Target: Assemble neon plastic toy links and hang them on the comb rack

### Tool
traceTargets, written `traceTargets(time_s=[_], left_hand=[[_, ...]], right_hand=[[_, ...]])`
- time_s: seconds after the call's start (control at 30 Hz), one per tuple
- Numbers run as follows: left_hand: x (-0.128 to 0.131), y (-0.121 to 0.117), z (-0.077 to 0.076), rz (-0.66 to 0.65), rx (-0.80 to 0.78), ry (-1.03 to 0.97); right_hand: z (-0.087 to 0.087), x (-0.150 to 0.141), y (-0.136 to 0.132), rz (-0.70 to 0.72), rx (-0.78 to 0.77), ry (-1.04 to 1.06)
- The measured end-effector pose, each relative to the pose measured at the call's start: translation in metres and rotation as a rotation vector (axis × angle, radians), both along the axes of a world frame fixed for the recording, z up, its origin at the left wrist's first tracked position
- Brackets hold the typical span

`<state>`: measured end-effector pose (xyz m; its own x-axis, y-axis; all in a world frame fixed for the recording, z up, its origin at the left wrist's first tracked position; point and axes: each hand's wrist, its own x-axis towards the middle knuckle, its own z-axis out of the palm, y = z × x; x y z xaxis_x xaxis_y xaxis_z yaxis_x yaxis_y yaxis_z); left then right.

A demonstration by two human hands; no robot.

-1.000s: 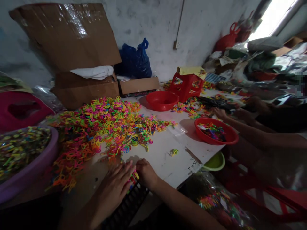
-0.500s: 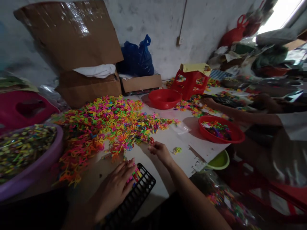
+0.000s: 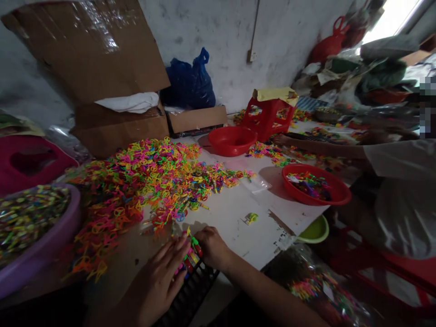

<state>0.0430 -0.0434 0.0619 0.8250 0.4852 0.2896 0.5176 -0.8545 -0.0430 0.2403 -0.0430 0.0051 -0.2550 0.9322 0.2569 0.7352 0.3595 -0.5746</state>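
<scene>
A black slotted plastic rack lies tilted at the near edge, with small bright plastic pieces lined up at its far end. My left hand rests over these pieces, fingers stretched out and nearly flat. At the far right corner of the rack, my right hand is closed with curled fingers, right beside a green and red piece. Whatever it pinches is hidden by the fingers. Beyond both hands spreads a big heap of small coloured plastic pieces. One yellow-green piece lies alone to the right.
On the left stands a purple basin full of small pieces. A red basin and a red stool are at the back; another red basin holds pieces. Cardboard boxes line the wall. A co-worker's arm reaches in from the right.
My right hand has come back from the heap's edge to the far end of the rack. My left hand stays over the pieces. The view has shifted slightly.
</scene>
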Motion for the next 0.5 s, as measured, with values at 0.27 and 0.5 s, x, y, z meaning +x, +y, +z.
traceTargets(time_s=[0.27, 0.5], left_hand=[[-0.005, -0.001, -0.009, 0.057, 0.048, 0.003], [0.005, 0.003, -0.001, 0.016, 0.115, -0.011]], right_hand=[[-0.004, -0.004, 0.002, -0.001, 0.009, -0.028], [-0.012, -0.002, 0.004, -0.026, 0.013, -0.114]])
